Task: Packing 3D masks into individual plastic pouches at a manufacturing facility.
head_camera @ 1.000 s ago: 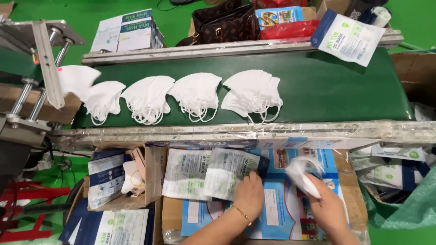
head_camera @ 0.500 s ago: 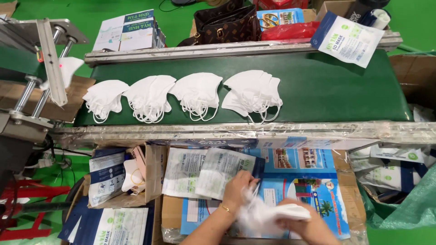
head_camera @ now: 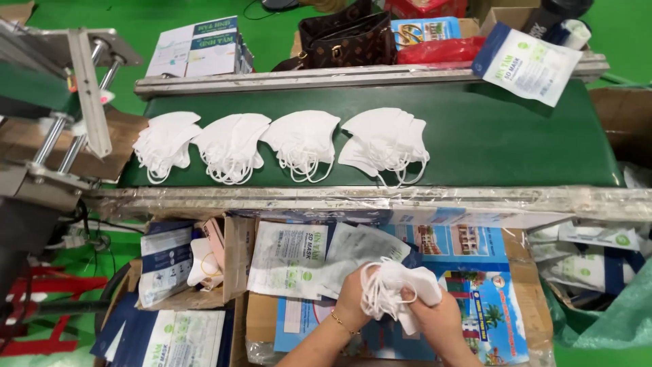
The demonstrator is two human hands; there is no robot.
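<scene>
Both hands, left (head_camera: pixel 353 299) and right (head_camera: pixel 435 316), are closed around a mask stack (head_camera: pixel 397 289) held low over the cartons (head_camera: pixel 475 272), below the belt (head_camera: pixel 489 136). The masks look light, soft and slippery; grip the folded bodies, not the loops. The belt's right half is open.

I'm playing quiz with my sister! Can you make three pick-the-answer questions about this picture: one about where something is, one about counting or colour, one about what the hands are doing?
1. Where are the white mask stacks?
A on the green belt
B on the floor
C in a handbag

2. How many stacks lie on the belt?
A two
B four
C seven

3. What are the hands doing?
A resting empty
B holding a bundle of masks
C pressing a button

Answers: 1 A, they lie in a row on the belt. 2 B, four piles side by side. 3 B, left hand and right hand both grip it.
</scene>
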